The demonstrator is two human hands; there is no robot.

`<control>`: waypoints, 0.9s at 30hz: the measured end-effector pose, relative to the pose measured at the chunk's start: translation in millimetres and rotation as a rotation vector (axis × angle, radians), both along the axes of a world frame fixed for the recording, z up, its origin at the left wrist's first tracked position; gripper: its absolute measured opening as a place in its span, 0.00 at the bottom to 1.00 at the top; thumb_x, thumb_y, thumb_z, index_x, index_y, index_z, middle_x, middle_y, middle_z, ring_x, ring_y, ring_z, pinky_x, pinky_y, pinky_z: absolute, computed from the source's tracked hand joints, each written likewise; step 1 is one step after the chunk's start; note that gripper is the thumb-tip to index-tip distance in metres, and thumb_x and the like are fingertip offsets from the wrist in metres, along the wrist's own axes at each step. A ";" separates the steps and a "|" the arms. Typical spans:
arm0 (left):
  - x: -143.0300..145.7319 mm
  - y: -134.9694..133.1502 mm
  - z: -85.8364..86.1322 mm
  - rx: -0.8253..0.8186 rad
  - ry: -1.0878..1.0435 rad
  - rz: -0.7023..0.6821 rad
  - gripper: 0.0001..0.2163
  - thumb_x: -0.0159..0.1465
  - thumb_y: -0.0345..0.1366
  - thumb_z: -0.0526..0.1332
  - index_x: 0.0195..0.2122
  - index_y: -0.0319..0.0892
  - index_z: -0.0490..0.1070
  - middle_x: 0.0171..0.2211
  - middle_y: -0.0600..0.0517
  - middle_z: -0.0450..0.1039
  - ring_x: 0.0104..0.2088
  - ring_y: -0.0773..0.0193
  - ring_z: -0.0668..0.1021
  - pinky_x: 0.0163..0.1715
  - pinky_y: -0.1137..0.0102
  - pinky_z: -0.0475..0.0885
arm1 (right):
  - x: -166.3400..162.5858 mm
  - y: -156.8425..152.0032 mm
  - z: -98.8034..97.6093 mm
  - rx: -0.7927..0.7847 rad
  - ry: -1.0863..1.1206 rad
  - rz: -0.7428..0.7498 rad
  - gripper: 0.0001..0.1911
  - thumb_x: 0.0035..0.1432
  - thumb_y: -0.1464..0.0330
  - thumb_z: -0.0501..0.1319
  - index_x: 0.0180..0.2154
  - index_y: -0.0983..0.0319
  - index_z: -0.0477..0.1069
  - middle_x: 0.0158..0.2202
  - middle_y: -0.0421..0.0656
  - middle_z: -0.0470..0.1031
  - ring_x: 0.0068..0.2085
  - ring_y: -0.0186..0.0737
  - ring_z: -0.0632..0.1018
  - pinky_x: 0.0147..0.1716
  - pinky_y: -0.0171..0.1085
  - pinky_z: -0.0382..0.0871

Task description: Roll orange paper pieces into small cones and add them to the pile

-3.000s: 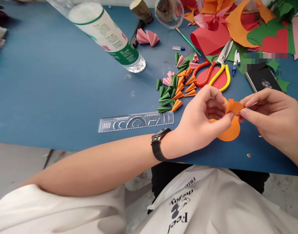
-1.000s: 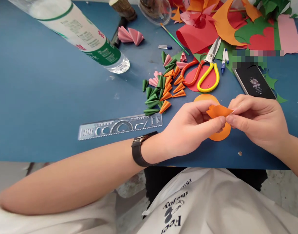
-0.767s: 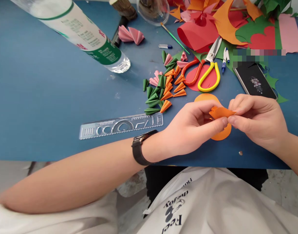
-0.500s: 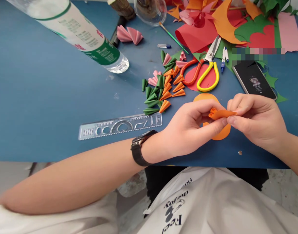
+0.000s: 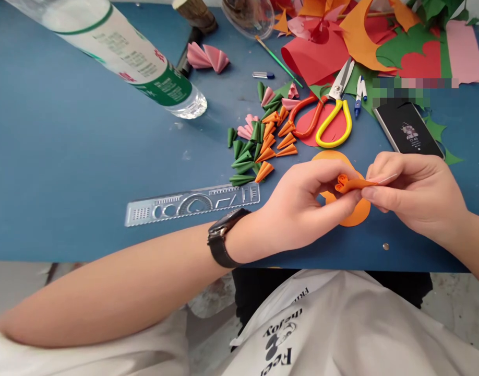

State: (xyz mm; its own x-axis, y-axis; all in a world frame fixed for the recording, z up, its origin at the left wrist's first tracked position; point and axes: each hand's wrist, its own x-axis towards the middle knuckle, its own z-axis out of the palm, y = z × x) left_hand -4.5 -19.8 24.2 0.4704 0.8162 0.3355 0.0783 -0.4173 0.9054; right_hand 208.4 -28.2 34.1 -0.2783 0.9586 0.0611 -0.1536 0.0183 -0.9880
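Observation:
Between my two hands is a piece of orange paper (image 5: 351,184) with curled, rolled ends and a narrow point toward the right. My left hand (image 5: 306,201) pinches its rolled side between thumb and fingers. The fingertips of my right hand (image 5: 411,190) are closed on its pointed end. A thin pale line, which I cannot identify, shows at my right fingertips. Beneath the hands lies a flat orange paper cutout (image 5: 359,211), partly covered. Small rolled paper cones in orange (image 5: 265,171), green (image 5: 243,167) and pink (image 5: 245,130) are piled left of my hands.
Scissors (image 5: 335,115) with red and yellow handles lie beyond my hands, near a phone (image 5: 409,128) and a pen (image 5: 359,96). A clear ruler (image 5: 192,203) rests by my left wrist. A bottle (image 5: 161,78) stands at left; paper scraps (image 5: 318,57) fill the back right.
The orange paper has turned slightly, so its curled ends show more clearly. A thin pale line now shows at my right fingertips. Both hands stay in nearly the same place.

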 end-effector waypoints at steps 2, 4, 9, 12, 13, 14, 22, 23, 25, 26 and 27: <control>-0.5 -0.1 -0.4 0.032 -0.002 -0.001 0.02 0.69 0.29 0.68 0.38 0.42 0.78 0.32 0.53 0.78 0.31 0.68 0.78 0.32 0.73 0.76 | 0.5 0.9 0.6 -0.003 0.005 0.008 0.11 0.54 0.71 0.83 0.28 0.54 0.84 0.27 0.37 0.77 0.29 0.35 0.77 0.27 0.37 0.74; -0.4 -0.2 0.0 0.066 0.001 0.005 0.03 0.69 0.28 0.68 0.38 0.42 0.77 0.32 0.54 0.77 0.31 0.69 0.77 0.32 0.74 0.75 | 0.8 1.5 1.0 0.004 -0.011 0.011 0.10 0.55 0.71 0.82 0.29 0.54 0.85 0.29 0.38 0.79 0.30 0.35 0.77 0.26 0.37 0.74; 0.5 -1.5 2.2 0.058 0.042 0.083 0.05 0.66 0.28 0.66 0.32 0.42 0.75 0.28 0.54 0.76 0.28 0.69 0.73 0.30 0.72 0.71 | -0.2 0.7 0.0 0.052 -0.090 -0.004 0.07 0.58 0.73 0.79 0.34 0.54 0.88 0.33 0.40 0.84 0.32 0.37 0.80 0.26 0.37 0.75; 0.1 -2.5 2.9 0.028 0.059 0.126 0.05 0.64 0.28 0.66 0.31 0.42 0.76 0.28 0.54 0.77 0.28 0.67 0.73 0.30 0.70 0.70 | -0.8 -2.0 -0.8 0.107 -0.113 -0.033 0.09 0.60 0.75 0.77 0.34 0.53 0.88 0.33 0.40 0.84 0.31 0.36 0.80 0.25 0.36 0.75; 0.0 -2.7 2.9 0.029 0.055 0.131 0.04 0.64 0.28 0.66 0.32 0.43 0.77 0.28 0.53 0.78 0.28 0.67 0.74 0.30 0.70 0.70 | -0.8 -3.2 -1.1 0.132 -0.137 -0.042 0.09 0.61 0.75 0.76 0.34 0.53 0.87 0.33 0.40 0.84 0.31 0.36 0.80 0.26 0.36 0.76; 0.0 -2.8 2.9 0.034 0.050 0.133 0.04 0.64 0.28 0.65 0.32 0.43 0.77 0.28 0.53 0.78 0.28 0.67 0.74 0.30 0.70 0.71 | -0.7 -4.4 -1.3 0.159 -0.168 -0.049 0.09 0.62 0.75 0.75 0.35 0.53 0.87 0.33 0.40 0.84 0.31 0.37 0.80 0.27 0.37 0.77; 1.7 -4.0 1.9 0.081 0.072 0.151 0.04 0.63 0.28 0.66 0.33 0.44 0.79 0.29 0.53 0.80 0.28 0.65 0.76 0.32 0.67 0.73 | -5.8 -9.5 -0.4 0.187 -0.224 -0.113 0.11 0.61 0.76 0.74 0.33 0.52 0.85 0.34 0.41 0.84 0.33 0.39 0.81 0.29 0.39 0.79; 1.5 -4.2 1.8 0.077 0.081 0.149 0.04 0.64 0.28 0.66 0.33 0.44 0.79 0.29 0.53 0.80 0.29 0.65 0.76 0.32 0.67 0.73 | -6.4 -9.3 -0.1 0.177 -0.211 -0.112 0.11 0.61 0.77 0.74 0.33 0.52 0.85 0.33 0.40 0.84 0.32 0.39 0.80 0.28 0.39 0.78; 1.2 -4.5 1.8 0.061 0.087 0.139 0.04 0.64 0.29 0.66 0.33 0.43 0.78 0.30 0.52 0.80 0.29 0.65 0.76 0.33 0.67 0.73 | -6.6 -8.4 0.0 0.169 -0.188 -0.111 0.11 0.60 0.77 0.74 0.33 0.54 0.85 0.33 0.40 0.83 0.29 0.36 0.78 0.25 0.38 0.75; 1.0 -4.6 1.9 0.044 0.081 0.136 0.04 0.65 0.30 0.66 0.33 0.43 0.78 0.30 0.52 0.80 0.30 0.65 0.77 0.33 0.67 0.73 | -6.3 -8.0 -0.3 0.162 -0.181 -0.112 0.10 0.60 0.76 0.75 0.33 0.54 0.85 0.33 0.40 0.83 0.27 0.35 0.77 0.24 0.38 0.73; 1.0 -4.6 2.1 0.020 0.069 0.131 0.04 0.65 0.30 0.67 0.32 0.43 0.77 0.29 0.52 0.79 0.30 0.65 0.77 0.33 0.67 0.73 | -6.0 -7.5 -0.7 0.152 -0.176 -0.112 0.09 0.60 0.75 0.75 0.33 0.54 0.85 0.33 0.40 0.83 0.26 0.35 0.76 0.23 0.38 0.73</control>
